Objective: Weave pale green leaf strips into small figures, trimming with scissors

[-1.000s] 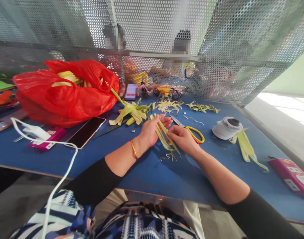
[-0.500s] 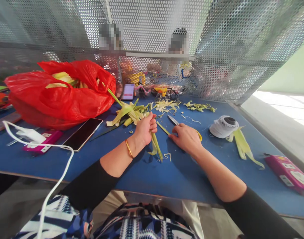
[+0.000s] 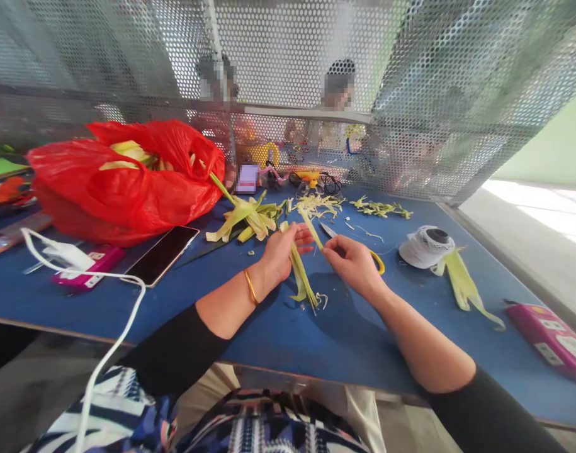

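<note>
My left hand [image 3: 285,251] has a bunch of pale green corn husk strips [image 3: 303,277] caught between thumb and palm, their ends hanging down toward the table; its fingers stretch rightward. Between the thumb and fingertips of my right hand [image 3: 351,259] a single narrow husk strip [image 3: 312,229] is pinched, pointing up and left. Beneath the right hand lies a pair of scissors with a yellow handle [image 3: 378,262], partly covered. Larger corn husks [image 3: 250,217] are heaped behind my left hand. Small cut pieces [image 3: 320,204] and tied-looking bits [image 3: 381,206] lie farther back.
A red plastic bag [image 3: 127,195] of husks stands at the left, near a dark phone [image 3: 163,255], a pink power strip [image 3: 90,267] and a white cable [image 3: 112,352]. To the right are a white thread spool [image 3: 422,246], a husk [image 3: 463,280] and another pink power strip [image 3: 552,336]. Perforated metal panels rise behind.
The single husk strip, earlier low over the table in my right hand, is now raised and tilted more upright. My left hand has turned, its fingers spreading toward the strip.
</note>
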`<state>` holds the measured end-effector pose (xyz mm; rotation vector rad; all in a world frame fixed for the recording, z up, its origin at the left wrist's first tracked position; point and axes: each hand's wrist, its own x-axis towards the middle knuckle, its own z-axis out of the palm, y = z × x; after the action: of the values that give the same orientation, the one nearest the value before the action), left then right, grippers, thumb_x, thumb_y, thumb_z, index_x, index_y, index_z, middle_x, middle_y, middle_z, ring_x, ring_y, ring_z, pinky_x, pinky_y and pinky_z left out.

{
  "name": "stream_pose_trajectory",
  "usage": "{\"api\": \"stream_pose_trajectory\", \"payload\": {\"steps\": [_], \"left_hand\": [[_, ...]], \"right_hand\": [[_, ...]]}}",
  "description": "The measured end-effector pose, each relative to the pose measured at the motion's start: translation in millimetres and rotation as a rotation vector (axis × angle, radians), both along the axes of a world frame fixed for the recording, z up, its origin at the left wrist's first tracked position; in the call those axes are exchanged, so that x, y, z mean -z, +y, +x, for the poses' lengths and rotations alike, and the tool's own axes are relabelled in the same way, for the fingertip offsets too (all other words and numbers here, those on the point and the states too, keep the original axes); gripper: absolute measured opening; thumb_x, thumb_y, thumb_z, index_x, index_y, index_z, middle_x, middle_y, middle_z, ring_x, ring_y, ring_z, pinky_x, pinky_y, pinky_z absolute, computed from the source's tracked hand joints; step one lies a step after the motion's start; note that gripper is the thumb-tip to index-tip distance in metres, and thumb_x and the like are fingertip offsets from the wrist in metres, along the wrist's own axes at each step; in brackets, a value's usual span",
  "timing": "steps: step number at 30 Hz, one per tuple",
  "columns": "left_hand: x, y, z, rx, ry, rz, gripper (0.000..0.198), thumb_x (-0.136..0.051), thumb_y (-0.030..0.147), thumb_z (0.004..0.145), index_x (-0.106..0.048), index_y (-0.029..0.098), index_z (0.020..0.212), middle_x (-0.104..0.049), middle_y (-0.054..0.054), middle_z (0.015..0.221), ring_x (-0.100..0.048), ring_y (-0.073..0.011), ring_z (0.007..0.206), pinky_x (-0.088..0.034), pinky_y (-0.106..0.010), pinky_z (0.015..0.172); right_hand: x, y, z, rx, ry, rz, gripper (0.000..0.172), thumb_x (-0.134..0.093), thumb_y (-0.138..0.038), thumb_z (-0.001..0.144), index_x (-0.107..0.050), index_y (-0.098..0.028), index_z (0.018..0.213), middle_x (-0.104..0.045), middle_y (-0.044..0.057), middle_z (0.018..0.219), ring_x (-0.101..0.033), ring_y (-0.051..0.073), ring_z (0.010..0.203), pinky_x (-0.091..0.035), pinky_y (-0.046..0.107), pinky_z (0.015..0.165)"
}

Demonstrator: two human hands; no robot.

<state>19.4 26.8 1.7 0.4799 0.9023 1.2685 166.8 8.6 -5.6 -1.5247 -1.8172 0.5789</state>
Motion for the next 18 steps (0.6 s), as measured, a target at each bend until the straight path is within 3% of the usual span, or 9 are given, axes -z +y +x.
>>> {"api": "stream_pose_trajectory", "payload": {"steps": [2, 6, 9, 12, 15, 18], "left_hand": [[-0.3, -1.1, 1.6, 0.019, -0.051, 0.049, 0.029, -0.044, 0.019, 0.099, -0.067, 0.009, 0.083, -0.07, -0.009, 0.078, -0.066, -0.0131, 0.066, -0.052, -0.026, 0.067], [0.0, -2.4, 2.6, 0.045, -0.135, 0.116, 0.025, -0.046, 0.019, 0.098, -0.067, 0.01, 0.09, -0.072, -0.01, 0.082, -0.069, -0.0157, 0.074, -0.052, -0.031, 0.08], [1.2, -2.2, 2.9, 0.059, -0.15, 0.118, 0.026, -0.044, 0.02, 0.099, -0.067, 0.01, 0.091, -0.065, -0.004, 0.068, -0.064, -0.0126, 0.064, -0.052, -0.029, 0.074], [1.8, -2.1, 3.1, 0.077, -0.193, 0.134, 0.024, -0.045, 0.02, 0.099, -0.065, 0.01, 0.091, -0.048, 0.006, 0.054, -0.049, -0.0067, 0.049, -0.05, -0.023, 0.063], [1.0, -2.8, 2.5, 0.094, -0.2, 0.156, 0.018, -0.058, 0.026, 0.095, -0.063, 0.011, 0.087, -0.034, 0.01, 0.05, -0.032, -0.0043, 0.042, -0.04, -0.018, 0.049], [-1.4, -4.0, 1.9, 0.078, -0.181, 0.166, 0.027, -0.065, 0.034, 0.09, -0.056, 0.014, 0.074, -0.029, 0.011, 0.05, -0.025, -0.0033, 0.04, -0.027, -0.016, 0.042]], "right_hand": [[2.4, -2.0, -3.5, -0.077, 0.057, -0.04, 0.016, -0.051, -0.033, 0.075, -0.054, -0.021, 0.065, -0.054, -0.003, 0.056, -0.045, 0.012, 0.053, -0.033, 0.025, 0.053], [5.0, -5.5, -8.9, -0.074, 0.023, -0.089, 0.014, -0.051, -0.03, 0.073, -0.053, -0.021, 0.063, -0.052, -0.004, 0.054, -0.041, 0.011, 0.05, -0.029, 0.025, 0.051], [4.8, -6.8, -10.8, -0.08, 0.011, -0.099, 0.013, -0.051, -0.029, 0.073, -0.053, -0.021, 0.063, -0.051, -0.004, 0.054, -0.041, 0.011, 0.051, -0.029, 0.025, 0.051], [5.8, -7.0, -11.5, -0.109, 0.027, -0.115, 0.014, -0.05, -0.029, 0.073, -0.051, -0.021, 0.062, -0.05, -0.004, 0.054, -0.04, 0.011, 0.051, -0.028, 0.025, 0.051], [8.4, -7.1, -11.8, -0.152, 0.06, -0.134, 0.015, -0.051, -0.031, 0.073, -0.05, -0.021, 0.061, -0.049, -0.005, 0.054, -0.039, 0.01, 0.052, -0.028, 0.025, 0.051], [10.7, -9.0, -14.1, -0.197, 0.174, -0.139, 0.022, -0.053, -0.039, 0.078, -0.053, -0.02, 0.065, -0.052, -0.004, 0.059, -0.043, 0.011, 0.056, -0.032, 0.025, 0.053]]}}
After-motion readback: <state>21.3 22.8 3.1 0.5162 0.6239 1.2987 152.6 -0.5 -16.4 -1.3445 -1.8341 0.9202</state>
